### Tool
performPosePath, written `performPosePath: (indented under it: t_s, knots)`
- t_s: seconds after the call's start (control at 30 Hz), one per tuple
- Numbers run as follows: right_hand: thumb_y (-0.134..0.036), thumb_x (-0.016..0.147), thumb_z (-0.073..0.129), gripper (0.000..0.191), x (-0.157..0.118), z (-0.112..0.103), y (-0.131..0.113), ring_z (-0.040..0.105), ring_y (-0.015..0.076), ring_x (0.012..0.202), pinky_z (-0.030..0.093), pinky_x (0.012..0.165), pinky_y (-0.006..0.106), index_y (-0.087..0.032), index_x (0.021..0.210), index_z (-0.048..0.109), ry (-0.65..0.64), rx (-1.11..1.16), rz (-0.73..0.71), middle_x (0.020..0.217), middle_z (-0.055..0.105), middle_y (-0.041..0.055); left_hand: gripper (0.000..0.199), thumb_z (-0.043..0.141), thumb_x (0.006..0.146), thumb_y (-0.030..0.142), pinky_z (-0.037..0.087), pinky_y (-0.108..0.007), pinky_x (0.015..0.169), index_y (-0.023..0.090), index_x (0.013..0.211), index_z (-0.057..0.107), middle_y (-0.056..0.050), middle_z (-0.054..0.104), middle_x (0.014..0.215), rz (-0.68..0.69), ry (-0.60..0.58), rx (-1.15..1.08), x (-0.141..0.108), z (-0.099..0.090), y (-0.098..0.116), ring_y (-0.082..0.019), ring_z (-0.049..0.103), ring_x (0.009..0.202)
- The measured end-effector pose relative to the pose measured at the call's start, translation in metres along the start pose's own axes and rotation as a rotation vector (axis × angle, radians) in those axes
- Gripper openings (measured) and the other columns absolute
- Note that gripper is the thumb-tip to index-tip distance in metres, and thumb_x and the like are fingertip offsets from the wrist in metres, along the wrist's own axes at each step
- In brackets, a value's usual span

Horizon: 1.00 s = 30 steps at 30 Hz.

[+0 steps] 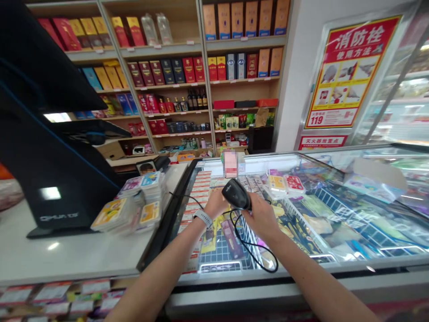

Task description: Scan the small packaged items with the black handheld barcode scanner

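A black handheld barcode scanner (pixel 236 195) is over the glass top of a chest freezer (pixel 214 286), in front of me. My right hand (pixel 264 215) is closed round its handle, and a black cable loops down below it. Close against the scanner's left side is my left hand (pixel 216 204), wearing a light grey wristband (pixel 203 218). Its fingers look curled, but the scanner hides their tips and whatever they may hold. Just beyond the scanner a pink card-like thing (pixel 230 163) stands upright, partly blurred out.
Stacked small packs (pixel 147 201) lie on the white counter (pixel 77 255) at left, beside a black checkout terminal (pixel 63 147). More packs (pixel 284 184) and an open carton (pixel 375 181) rest on the freezer. Shelves (pixel 161 49) of boxes and bottles fill the back wall.
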State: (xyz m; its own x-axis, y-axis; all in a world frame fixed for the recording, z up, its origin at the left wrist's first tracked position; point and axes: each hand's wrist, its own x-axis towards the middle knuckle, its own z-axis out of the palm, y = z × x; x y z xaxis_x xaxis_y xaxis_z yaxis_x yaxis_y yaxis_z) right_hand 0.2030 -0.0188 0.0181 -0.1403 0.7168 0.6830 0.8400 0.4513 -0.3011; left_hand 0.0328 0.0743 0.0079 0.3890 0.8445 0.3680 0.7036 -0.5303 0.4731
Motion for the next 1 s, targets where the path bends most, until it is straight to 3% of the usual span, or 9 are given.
performPosePath:
  t_s: [0.23, 0.43, 0.53, 0.63, 0.73, 1.0]
  knots:
    - [-0.019, 0.082, 0.05, 0.024, 0.0, 0.0, 0.001, 0.064, 0.0248, 0.079, 0.049, 0.069, 0.034, -0.015, 0.105, 0.054, 0.021, -0.034, -0.039, 0.088, 0.064, 0.0079, 0.043, 0.059, 0.083, 0.019, 0.043, -0.041, 0.101, 0.018, 0.126, 0.057, -0.012, 0.063, 0.123, -0.029, 0.03, 0.336, -0.065, -0.054, -0.024, -0.024, 0.057, 0.116]
    - [-0.02, 0.083, 0.049, 0.023, -0.001, 0.003, 0.005, 0.065, 0.0241, 0.08, 0.05, 0.067, 0.033, -0.016, 0.106, 0.052, 0.058, -0.032, -0.108, 0.088, 0.065, 0.0082, 0.049, 0.05, 0.087, 0.021, 0.037, -0.051, 0.105, 0.011, 0.136, 0.047, -0.019, 0.049, 0.141, -0.268, 0.261, 0.757, -0.127, -0.097, -0.048, -0.033, 0.041, 0.133]
    - [-0.021, 0.083, 0.049, 0.024, -0.002, 0.005, 0.007, 0.066, 0.0249, 0.078, 0.05, 0.066, 0.034, -0.016, 0.106, 0.051, 0.064, -0.05, -0.107, 0.088, 0.065, 0.0084, 0.048, 0.049, 0.087, 0.02, 0.039, -0.051, 0.101, 0.007, 0.133, 0.049, -0.022, 0.054, 0.134, -0.389, 0.295, 0.865, -0.148, -0.112, -0.058, -0.035, 0.047, 0.128]
    - [-0.021, 0.083, 0.048, 0.024, -0.002, 0.006, 0.007, 0.066, 0.0255, 0.08, 0.051, 0.067, 0.035, -0.017, 0.107, 0.051, 0.045, -0.046, -0.101, 0.091, 0.066, 0.0088, 0.038, 0.046, 0.088, 0.019, 0.046, -0.046, 0.093, 0.008, 0.123, 0.056, -0.02, 0.064, 0.117, -0.442, 0.238, 0.862, -0.16, -0.12, -0.066, -0.032, 0.057, 0.115]
    - [-0.02, 0.083, 0.048, 0.025, -0.002, 0.005, 0.005, 0.066, 0.0254, 0.082, 0.052, 0.069, 0.035, -0.017, 0.108, 0.051, 0.025, -0.042, -0.088, 0.092, 0.066, 0.0087, 0.031, 0.042, 0.09, 0.017, 0.046, -0.042, 0.096, 0.01, 0.112, 0.062, -0.017, 0.066, 0.112, -0.377, 0.217, 0.837, -0.168, -0.12, -0.073, -0.03, 0.058, 0.113]
    - [-0.016, 0.081, 0.047, 0.028, -0.001, 0.004, 0.001, 0.066, 0.0234, 0.082, 0.052, 0.07, 0.033, -0.017, 0.108, 0.052, 0.06, -0.029, -0.079, 0.092, 0.066, 0.0086, 0.041, 0.036, 0.089, 0.015, 0.042, -0.045, 0.106, 0.008, 0.123, 0.058, -0.017, 0.061, 0.126, -0.228, 0.402, 0.704, -0.183, -0.111, -0.091, -0.031, 0.052, 0.124]
